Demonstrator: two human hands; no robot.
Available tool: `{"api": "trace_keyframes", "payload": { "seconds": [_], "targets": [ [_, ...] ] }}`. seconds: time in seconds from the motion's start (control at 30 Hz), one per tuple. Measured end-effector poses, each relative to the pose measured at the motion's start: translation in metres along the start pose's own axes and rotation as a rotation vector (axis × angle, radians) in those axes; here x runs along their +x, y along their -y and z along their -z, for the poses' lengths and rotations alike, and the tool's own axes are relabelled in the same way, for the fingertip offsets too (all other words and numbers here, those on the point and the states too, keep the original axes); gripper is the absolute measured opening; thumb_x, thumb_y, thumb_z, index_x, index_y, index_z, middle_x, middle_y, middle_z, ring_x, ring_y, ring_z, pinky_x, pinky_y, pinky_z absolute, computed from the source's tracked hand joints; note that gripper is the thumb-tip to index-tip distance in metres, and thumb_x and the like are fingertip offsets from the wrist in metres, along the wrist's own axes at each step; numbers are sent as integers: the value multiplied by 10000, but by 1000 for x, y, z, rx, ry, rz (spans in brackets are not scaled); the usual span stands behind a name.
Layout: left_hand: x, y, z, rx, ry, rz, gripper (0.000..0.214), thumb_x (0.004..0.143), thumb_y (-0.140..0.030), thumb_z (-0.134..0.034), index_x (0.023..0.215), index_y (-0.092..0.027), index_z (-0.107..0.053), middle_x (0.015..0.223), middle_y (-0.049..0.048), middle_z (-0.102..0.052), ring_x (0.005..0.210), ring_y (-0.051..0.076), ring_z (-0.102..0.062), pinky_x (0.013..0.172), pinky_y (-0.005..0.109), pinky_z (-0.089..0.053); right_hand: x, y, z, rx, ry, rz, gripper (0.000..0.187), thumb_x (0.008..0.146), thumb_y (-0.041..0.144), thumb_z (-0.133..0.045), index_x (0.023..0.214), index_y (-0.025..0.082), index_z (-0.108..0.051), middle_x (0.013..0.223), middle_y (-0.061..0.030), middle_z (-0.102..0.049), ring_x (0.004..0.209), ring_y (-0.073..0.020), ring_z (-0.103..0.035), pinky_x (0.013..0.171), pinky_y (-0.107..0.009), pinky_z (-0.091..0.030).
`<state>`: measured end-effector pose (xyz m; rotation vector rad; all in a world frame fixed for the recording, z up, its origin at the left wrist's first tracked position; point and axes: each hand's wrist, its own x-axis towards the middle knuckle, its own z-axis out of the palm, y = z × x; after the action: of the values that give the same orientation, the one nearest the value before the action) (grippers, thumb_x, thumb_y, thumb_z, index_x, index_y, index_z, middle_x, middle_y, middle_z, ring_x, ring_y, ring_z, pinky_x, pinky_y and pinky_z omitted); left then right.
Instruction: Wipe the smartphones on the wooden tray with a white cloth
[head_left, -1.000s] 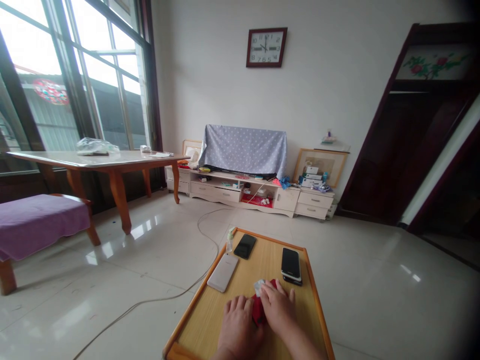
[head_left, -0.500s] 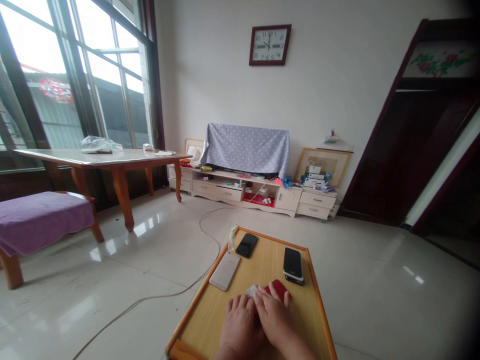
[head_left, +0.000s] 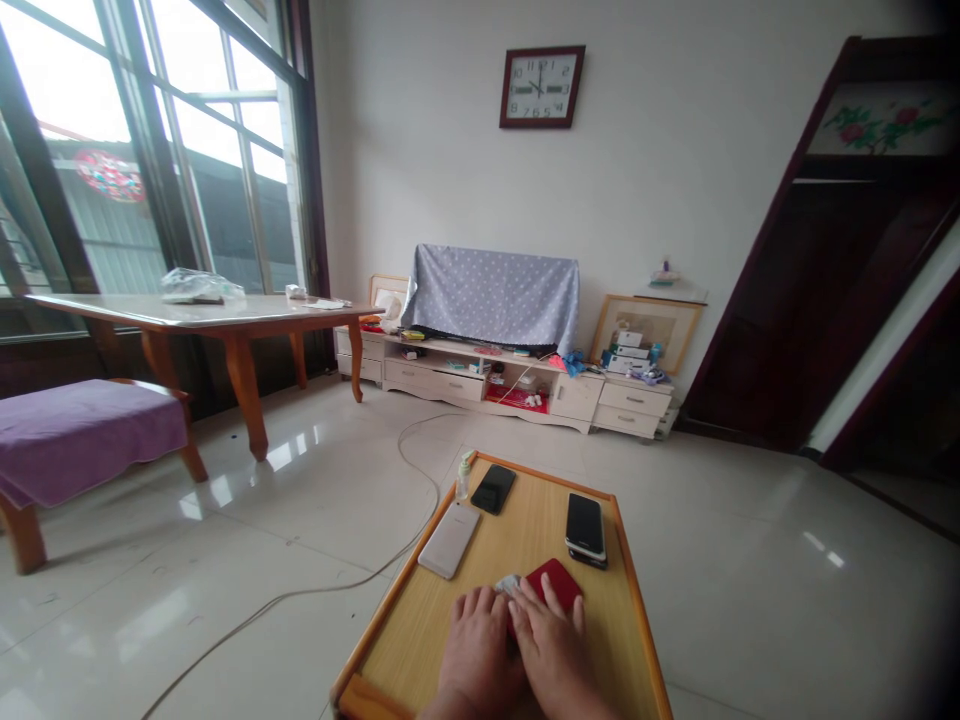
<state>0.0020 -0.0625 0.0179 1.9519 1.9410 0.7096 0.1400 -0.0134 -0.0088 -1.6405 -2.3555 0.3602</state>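
Observation:
A flat red object (head_left: 556,581), which looks like a phone, lies low over the tray table under my hands. My left hand (head_left: 478,638) is curled, knuckles up, at its left side, with the fingertips hidden. My right hand (head_left: 551,632) lies across the red phone, its fingers partly spread and pressing a crumpled whitish wipe (head_left: 507,584) against it. Both hands touch each other near the wipe. A pinkish-silver phone (head_left: 450,540) lies face down to the left. Behind it are a black phone (head_left: 493,489) and a small clear pump bottle (head_left: 463,478). Stacked phones (head_left: 585,525) sit at the right.
The small wooden table (head_left: 405,640) has a raised orange-brown rim. A pale cable (head_left: 330,590) runs over the tiled floor to its left. Further off stand a dining table (head_left: 262,312), a purple-covered stool (head_left: 90,435) and a low white cabinet (head_left: 435,385) below a draped cloth (head_left: 495,295).
My right hand has slid slightly back toward me, baring more of the red phone. The left hand has hardly moved, and the other phones lie where they were.

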Motion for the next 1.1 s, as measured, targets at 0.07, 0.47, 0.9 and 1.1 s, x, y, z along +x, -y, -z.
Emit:
{"api": "trace_keyframes", "payload": {
  "seconds": [0.07, 0.47, 0.9, 1.1],
  "targets": [
    [0, -1, 0, -3, -6, 0, 375, 858, -471, -471, 1138, -299, -650, 1137, 65, -643, 1108, 281, -516, 1007, 411, -316, -1, -1, 1, 9, -6, -6, 542, 1035, 572, -185, 1388, 426, -570, 1509, 42, -496, 1493, -330, -271, 1172, -702, -67],
    [-2, -1, -1, -8, -22, 14, 332, 887, -419, -444, 1099, -277, -657, 1114, 68, -646, 1084, 266, -525, 985, 395, -330, -8, -3, -4, -18, -20, 24, 525, 1035, 580, -209, 1402, 426, -552, 1505, 47, -498, 1476, -333, -312, 1165, -718, -110],
    [-1, 2, -5, 4, -35, 18, 329, 874, -421, -446, 1088, -283, -654, 1113, 63, -641, 1079, 266, -518, 984, 398, -325, -16, -6, -8, -52, -70, -19, 504, 1031, 560, -258, 1419, 409, -541, 1508, 26, -489, 1464, -371, -323, 1137, -749, -166],
    [0, 3, -8, 31, -49, -2, 332, 807, -444, -538, 1074, -285, -652, 1099, 62, -636, 1097, 277, -507, 1000, 404, -319, -9, -27, -6, -90, -119, -92, 492, 1035, 527, -245, 1399, 421, -561, 1525, 31, -467, 1478, -389, -282, 1104, -782, -183]
  ]
}}
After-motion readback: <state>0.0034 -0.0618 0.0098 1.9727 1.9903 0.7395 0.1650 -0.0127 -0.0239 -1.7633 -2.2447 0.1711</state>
